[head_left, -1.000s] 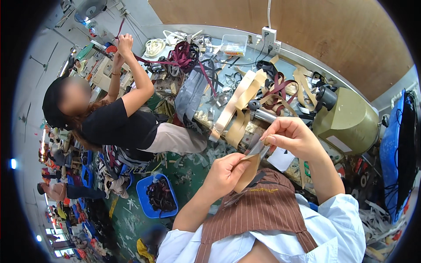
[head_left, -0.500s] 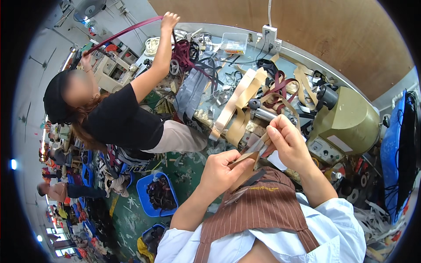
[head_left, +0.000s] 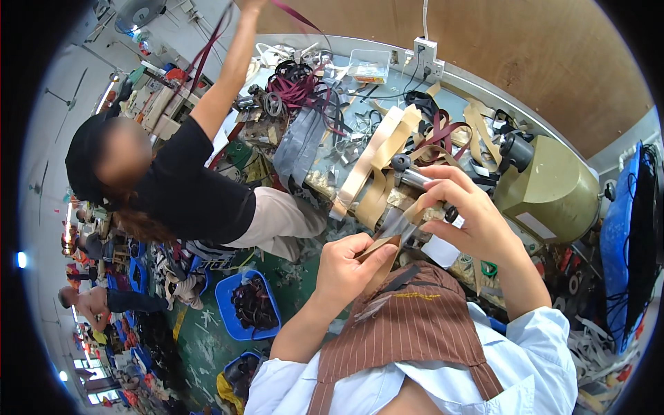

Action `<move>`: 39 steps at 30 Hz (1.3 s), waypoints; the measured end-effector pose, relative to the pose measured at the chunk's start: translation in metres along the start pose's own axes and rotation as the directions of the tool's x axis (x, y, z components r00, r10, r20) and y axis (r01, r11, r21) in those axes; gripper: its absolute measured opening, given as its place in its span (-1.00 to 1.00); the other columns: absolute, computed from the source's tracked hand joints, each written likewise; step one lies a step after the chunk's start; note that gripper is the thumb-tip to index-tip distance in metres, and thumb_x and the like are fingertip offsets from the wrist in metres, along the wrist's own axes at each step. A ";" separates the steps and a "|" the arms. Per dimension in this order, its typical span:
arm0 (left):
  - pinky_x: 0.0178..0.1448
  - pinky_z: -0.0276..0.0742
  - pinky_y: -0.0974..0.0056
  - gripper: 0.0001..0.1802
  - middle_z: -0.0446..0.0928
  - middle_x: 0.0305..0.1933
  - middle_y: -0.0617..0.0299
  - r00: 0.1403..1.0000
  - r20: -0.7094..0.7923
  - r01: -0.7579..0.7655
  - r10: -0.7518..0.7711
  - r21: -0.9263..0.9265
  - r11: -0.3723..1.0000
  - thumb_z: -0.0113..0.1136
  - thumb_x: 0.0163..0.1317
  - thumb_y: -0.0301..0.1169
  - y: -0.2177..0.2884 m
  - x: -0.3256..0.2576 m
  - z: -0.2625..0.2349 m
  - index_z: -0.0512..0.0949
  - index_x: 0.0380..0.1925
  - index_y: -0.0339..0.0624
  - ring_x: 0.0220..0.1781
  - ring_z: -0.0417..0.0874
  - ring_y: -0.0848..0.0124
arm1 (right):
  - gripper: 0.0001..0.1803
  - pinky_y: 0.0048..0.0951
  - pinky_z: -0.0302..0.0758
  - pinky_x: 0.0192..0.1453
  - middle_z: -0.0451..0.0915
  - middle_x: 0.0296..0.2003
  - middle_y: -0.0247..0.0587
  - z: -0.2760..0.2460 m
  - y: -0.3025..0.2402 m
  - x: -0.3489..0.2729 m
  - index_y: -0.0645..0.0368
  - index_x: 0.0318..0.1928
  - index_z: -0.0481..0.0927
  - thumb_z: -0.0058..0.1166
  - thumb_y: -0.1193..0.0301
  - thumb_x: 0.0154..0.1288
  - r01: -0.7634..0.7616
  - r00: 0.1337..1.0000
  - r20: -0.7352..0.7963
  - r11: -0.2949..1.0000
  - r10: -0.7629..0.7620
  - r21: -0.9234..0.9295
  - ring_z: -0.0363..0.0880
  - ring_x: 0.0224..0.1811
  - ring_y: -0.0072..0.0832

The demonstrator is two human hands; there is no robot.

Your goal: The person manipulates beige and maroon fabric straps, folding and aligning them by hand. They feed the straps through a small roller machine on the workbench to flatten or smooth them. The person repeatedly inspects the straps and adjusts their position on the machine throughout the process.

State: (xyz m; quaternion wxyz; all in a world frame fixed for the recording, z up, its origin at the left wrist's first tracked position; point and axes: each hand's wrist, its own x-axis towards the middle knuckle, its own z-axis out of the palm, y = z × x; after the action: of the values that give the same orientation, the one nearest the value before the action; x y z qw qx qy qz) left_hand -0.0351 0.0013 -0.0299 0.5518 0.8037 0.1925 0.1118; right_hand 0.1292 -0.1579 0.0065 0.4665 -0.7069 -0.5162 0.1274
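My left hand (head_left: 344, 271) is closed in front of the brown striped apron, thumb and fingers pinching a tan strap (head_left: 377, 247). A clear, film-like strip (head_left: 398, 225) lies along the strap's upper part, between my two hands. My right hand (head_left: 467, 214) curves beside the strap's upper end with thumb and fingers apart. Its fingertips are close to that end; whether they touch it I cannot tell. Just beyond, a metal machine arm (head_left: 415, 178) with a round dark tip points toward longer tan straps (head_left: 379, 149) draped over the bench.
An olive-green machine housing (head_left: 550, 183) stands at right. Maroon and black straps, metal bits and a clear plastic box (head_left: 369, 67) crowd the bench (head_left: 398, 90). At left, a co-worker in a black shirt (head_left: 183, 183) handles maroon straps. A blue bin (head_left: 228, 325) sits on the floor.
My right thumb and fingers have spread from a pinch, and that hand has shifted slightly right. My left hand stays about in place. The co-worker's raised arm has gone higher with the maroon strap.
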 end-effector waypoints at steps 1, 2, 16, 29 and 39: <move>-0.57 0.19 0.38 -0.65 0.34 -0.73 0.20 1.000 0.004 -0.011 0.011 0.001 1.000 0.30 0.06 -0.26 0.001 0.000 0.000 0.48 -0.64 -0.33 -0.66 0.27 0.59 | -0.72 -0.30 0.41 0.07 0.34 0.09 -0.09 0.001 0.000 0.000 0.16 -0.29 0.44 0.25 0.54 -0.03 -0.004 1.000 0.019 1.000 0.003 0.007 0.45 0.03 -0.24; -0.57 0.20 0.38 -0.65 0.34 -0.73 0.20 1.000 0.009 -0.010 0.010 0.000 1.000 0.30 0.06 -0.26 0.002 -0.001 0.000 0.49 -0.64 -0.33 -0.66 0.27 0.59 | -0.71 -0.30 0.40 0.07 0.34 0.09 -0.09 0.001 0.001 0.001 0.16 -0.29 0.44 0.27 0.53 -0.05 -0.007 0.999 0.038 1.000 0.007 0.014 0.45 0.03 -0.24; -0.55 0.19 0.46 -0.69 0.39 -0.70 0.33 0.999 0.043 -0.034 0.034 0.001 0.999 0.29 0.09 -0.33 0.015 -0.009 -0.001 0.48 -0.66 -0.33 -0.60 0.27 0.68 | -0.82 -0.31 0.26 0.11 0.36 -0.04 -0.14 -0.004 0.030 0.012 0.11 -0.47 0.52 0.30 0.38 0.00 0.112 0.973 0.152 0.935 -0.171 0.338 0.34 0.01 -0.34; -0.41 0.34 0.38 -0.61 0.44 -0.53 0.26 0.956 0.279 0.172 -0.091 -0.281 0.944 -0.05 0.32 -0.14 0.032 0.001 -0.007 0.49 -0.34 -0.31 -0.50 0.41 0.58 | -0.85 -0.56 0.37 -0.05 0.45 -0.14 -0.31 0.020 0.052 0.014 0.12 -0.31 0.40 0.07 0.37 0.26 -0.424 0.904 0.359 0.384 0.232 0.820 0.41 -0.10 -0.64; -0.11 0.51 0.43 -0.24 0.52 -0.14 0.14 0.684 0.704 0.631 -0.190 -0.441 0.638 -0.39 0.30 0.21 0.091 0.019 -0.026 0.42 -0.03 -0.33 -0.14 0.58 0.49 | -0.88 -0.56 0.49 -0.17 0.49 -0.33 -0.46 0.019 0.053 0.007 0.09 -0.25 0.38 0.03 0.39 0.28 -0.492 0.858 0.437 0.190 0.270 0.850 0.52 -0.25 -0.65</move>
State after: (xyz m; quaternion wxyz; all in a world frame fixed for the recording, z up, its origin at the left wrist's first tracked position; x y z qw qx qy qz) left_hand -0.0111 0.0023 0.0638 0.8370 0.4775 0.1449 -0.2246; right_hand 0.1517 -0.1439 -0.0433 0.6905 -0.3843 -0.1886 0.5831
